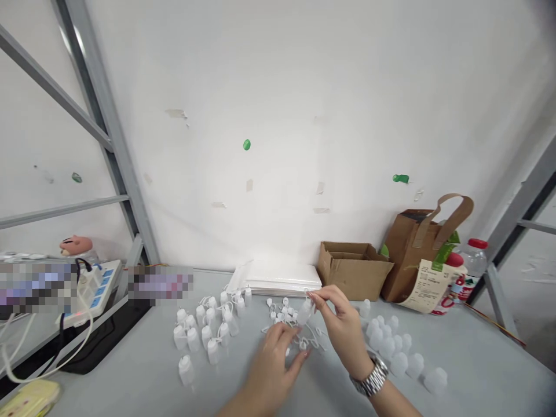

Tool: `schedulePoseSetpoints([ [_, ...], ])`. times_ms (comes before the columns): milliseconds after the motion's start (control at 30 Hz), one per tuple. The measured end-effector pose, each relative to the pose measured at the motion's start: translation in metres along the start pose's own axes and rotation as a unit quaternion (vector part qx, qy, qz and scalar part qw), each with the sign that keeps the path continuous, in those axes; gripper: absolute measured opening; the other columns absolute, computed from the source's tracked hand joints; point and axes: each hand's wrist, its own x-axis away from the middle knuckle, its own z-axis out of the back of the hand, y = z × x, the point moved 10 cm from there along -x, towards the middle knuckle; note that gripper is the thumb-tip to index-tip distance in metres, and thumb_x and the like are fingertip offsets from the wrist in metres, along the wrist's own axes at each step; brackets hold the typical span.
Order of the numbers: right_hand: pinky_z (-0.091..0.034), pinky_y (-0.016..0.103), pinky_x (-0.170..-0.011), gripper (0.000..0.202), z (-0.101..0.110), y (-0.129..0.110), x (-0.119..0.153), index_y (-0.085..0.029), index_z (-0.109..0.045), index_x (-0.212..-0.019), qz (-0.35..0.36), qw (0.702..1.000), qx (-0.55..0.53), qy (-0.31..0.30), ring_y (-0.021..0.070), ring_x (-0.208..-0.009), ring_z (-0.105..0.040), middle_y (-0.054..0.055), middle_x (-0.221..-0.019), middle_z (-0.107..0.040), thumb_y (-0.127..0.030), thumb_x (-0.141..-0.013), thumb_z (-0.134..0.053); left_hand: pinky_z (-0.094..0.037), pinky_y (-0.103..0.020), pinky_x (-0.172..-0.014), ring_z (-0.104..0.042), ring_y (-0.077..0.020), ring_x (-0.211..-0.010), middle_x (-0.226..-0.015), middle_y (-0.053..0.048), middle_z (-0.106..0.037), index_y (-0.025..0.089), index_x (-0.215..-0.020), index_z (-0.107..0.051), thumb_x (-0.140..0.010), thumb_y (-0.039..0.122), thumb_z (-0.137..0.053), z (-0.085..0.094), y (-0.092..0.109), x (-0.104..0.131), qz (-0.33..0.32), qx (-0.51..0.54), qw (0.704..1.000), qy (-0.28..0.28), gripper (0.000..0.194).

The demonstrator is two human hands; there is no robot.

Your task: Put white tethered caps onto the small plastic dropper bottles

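My right hand (343,324), with a metal-band watch on the wrist, pinches a small translucent white plastic bottle (304,313) near its top. The bottle is slightly tilted above a loose pile of small white caps with cords (284,313). Just below the bottle, my left hand (273,359) has its thumb and fingers apart. Its fingertips are close to the bottle's base, and the thumb is beside a white cap (303,346). Whether the left fingertips touch the bottle is hard to tell.
Several capped bottles (211,318) stand on the grey table at left. Several translucent bottles (386,341) lie at right. Behind are a white stack (278,278), an open cardboard box (356,275), a brown paper bag (397,249) and a red-capped bottle (473,260). A power strip (102,292) stands far left.
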Motion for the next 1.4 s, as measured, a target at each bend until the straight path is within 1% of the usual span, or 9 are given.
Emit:
schedulePoseSetpoints([
  [100, -0.04, 0.029, -0.068, 0.019, -0.038, -0.013, -0.021, -0.022, -0.064, -0.069, 0.044, 0.995, 0.046, -0.082, 0.0182, -0.069, -0.054, 0.002, -0.069, -0.059, -0.031, -0.083, -0.054, -0.043, -0.028, -0.053, -0.056, -0.0172, -0.052, -0.055, -0.005, -0.06, 0.016, -0.085, -0.065, -0.079, 0.025, -0.047, -0.013, 0.026, 0.011, -0.154, -0.107, 0.982, -0.013, 0.02],
  [233, -0.037, 0.029, -0.072, 0.02, -0.107, -0.003, -0.026, -0.021, -0.066, -0.07, 0.089, 0.963, 0.16, -0.199, 0.0156, -0.072, -0.056, 0.001, -0.071, -0.063, -0.022, -0.084, -0.053, -0.03, -0.026, -0.038, -0.047, -0.0135, -0.037, -0.039, -0.004, -0.053, 0.018, -0.056, -0.062, -0.076, 0.025, -0.045, -0.027, 0.047, 0.03, -0.312, -0.149, 0.938, 0.001, 0.027],
  [400, -0.032, 0.029, -0.074, 0.017, -0.154, 0.018, -0.015, -0.022, -0.068, -0.071, 0.115, 0.95, 0.183, -0.227, 0.0138, -0.073, -0.057, 0.0, -0.074, -0.065, -0.019, -0.083, -0.056, -0.026, -0.027, -0.037, -0.047, -0.0133, -0.038, -0.039, -0.005, -0.053, 0.019, -0.055, -0.062, -0.077, 0.027, -0.043, -0.03, 0.045, 0.031, -0.331, -0.177, 0.927, 0.007, 0.031],
  [667, -0.032, 0.03, -0.074, 0.016, -0.161, 0.029, -0.006, -0.024, -0.069, -0.083, 0.131, 0.945, 0.203, -0.22, 0.0148, -0.077, -0.057, 0.002, -0.081, -0.066, -0.021, -0.086, -0.053, -0.029, -0.026, -0.037, -0.049, -0.0144, -0.038, -0.04, -0.006, -0.056, 0.019, -0.056, -0.063, -0.076, 0.024, -0.043, -0.03, 0.046, 0.03, -0.323, -0.161, 0.933, -0.003, 0.028],
  [833, -0.033, 0.031, -0.076, 0.02, -0.134, 0.024, -0.001, -0.023, -0.062, -0.104, 0.138, 0.945, 0.219, -0.199, 0.0166, -0.076, -0.055, 0.003, -0.084, -0.064, -0.025, -0.087, -0.05, -0.037, -0.027, -0.042, -0.055, -0.0177, -0.044, -0.049, -0.007, -0.062, 0.017, -0.067, -0.063, -0.073, 0.022, -0.047, -0.022, 0.043, 0.023, -0.269, -0.172, 0.948, -0.01, 0.018],
  [967, -0.033, 0.031, -0.075, 0.023, -0.077, 0.028, -0.005, -0.02, -0.06, -0.105, 0.138, 0.919, 0.345, -0.136, 0.0179, -0.077, -0.056, 0.005, -0.084, -0.064, -0.025, -0.089, -0.044, -0.037, -0.026, -0.044, -0.056, -0.018, -0.045, -0.05, -0.006, -0.061, 0.018, -0.07, -0.06, -0.072, 0.025, -0.05, -0.013, 0.039, 0.019, -0.224, -0.177, 0.958, -0.001, 0.013],
  [1067, -0.032, 0.033, -0.072, 0.022, -0.013, 0.041, -0.015, -0.018, -0.062, -0.097, 0.066, 0.86, 0.503, -0.056, 0.0225, -0.083, -0.056, 0.009, -0.088, -0.063, -0.021, -0.087, -0.044, -0.035, -0.025, -0.046, -0.053, -0.015, -0.044, -0.047, -0.002, -0.056, 0.019, -0.069, -0.057, -0.077, 0.026, -0.046, -0.003, 0.031, 0.012, -0.163, -0.166, 0.973, 0.001, 0.015],
  [1233, -0.032, 0.037, -0.063, 0.018, 0.067, 0.069, -0.024, -0.01, -0.064, -0.08, -0.063, 0.724, 0.686, -0.035, 0.0318, -0.083, -0.055, 0.018, -0.085, -0.061, -0.023, -0.081, -0.051, -0.036, -0.024, -0.054, -0.056, -0.0156, -0.056, -0.057, 0.001, -0.057, 0.021, -0.088, -0.054, -0.086, 0.032, -0.033, 0.028, -0.021, -0.004, 0.121, -0.139, 0.983, 0.022, 0.024],
  [1400, -0.032, 0.036, -0.064, 0.014, 0.087, 0.109, -0.026, -0.011, -0.064, -0.08, -0.146, 0.729, 0.66, -0.108, 0.0336, -0.087, -0.058, 0.018, -0.087, -0.065, -0.023, -0.076, -0.059, -0.039, -0.028, -0.069, -0.056, -0.0199, -0.083, -0.083, -0.005, -0.059, 0.019, -0.083, -0.057, -0.081, 0.027, -0.039, 0.028, -0.034, -0.011, 0.158, -0.141, 0.977, -0.019, 0.02],
])
